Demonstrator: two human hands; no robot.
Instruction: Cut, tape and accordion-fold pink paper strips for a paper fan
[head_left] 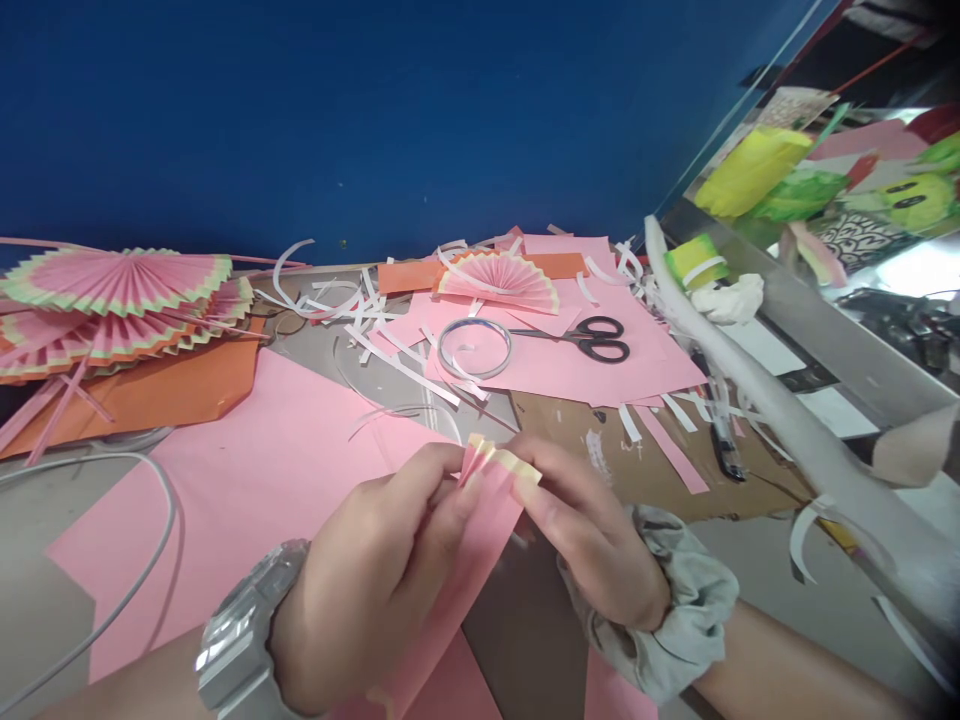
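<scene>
A strip of pink paper (469,575) with a pale yellow edge is held between both hands, its far end folded into small pleats. My left hand (382,560) pinches the pleated side, with the fingertips partly hidden behind the paper. On the other side, my right hand (589,525) grips the yellow-edged corner between thumb and fingers. The strip's flat length runs down toward me beneath the left hand. Beyond the hands, a half-round pleated pink fan (499,280) lies on pink sheets. Black-handled scissors (600,340) and a roll of tape (475,348) rest in front of it.
Finished-looking pleated fans (127,285) are stacked at the left on orange paper (172,400). A large pink sheet (247,480) covers the left table. White paper scraps (367,310) lie about. A cutter knife (726,450) sits on cardboard (592,440); a white cable (169,500) curves at left.
</scene>
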